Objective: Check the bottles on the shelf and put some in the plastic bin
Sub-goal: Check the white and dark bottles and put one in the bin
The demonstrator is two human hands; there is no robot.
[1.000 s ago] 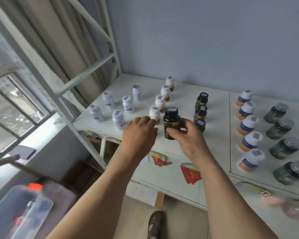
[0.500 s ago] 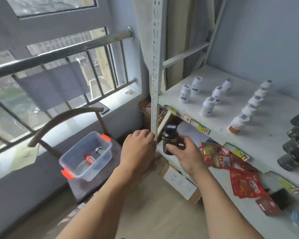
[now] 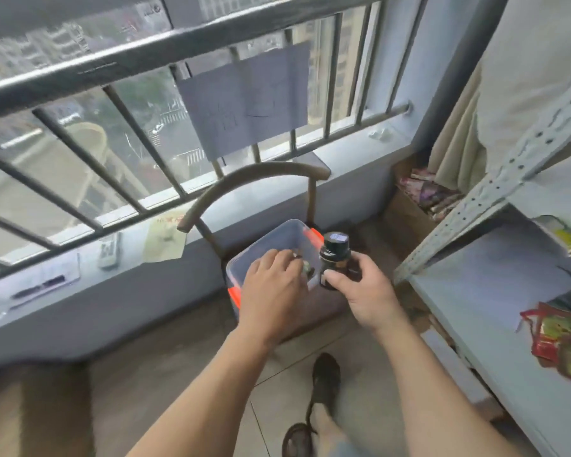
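My right hand (image 3: 365,293) grips a dark bottle with a black cap (image 3: 335,257), held upright at the right rim of the clear plastic bin (image 3: 279,237). The bin has orange clips and stands on a chair seat below the window. My left hand (image 3: 272,296) hovers over the bin's near side with loosely curled fingers, holding nothing, and it hides much of the inside. A small greenish item (image 3: 307,268) shows in the bin just past its fingertips. The shelf's bottles are out of view.
The chair's curved backrest (image 3: 244,179) arches behind the bin. A barred window and sill (image 3: 80,232) fill the left. The metal shelf upright (image 3: 495,189) and a lower shelf (image 3: 495,285) with red packets (image 3: 564,338) stand at right. My foot (image 3: 323,380) is on the tiled floor.
My view has swung left from the shelf to the window. The right hand carried the dark bottle from the shelf over to the bin, and the left hand travelled with it.
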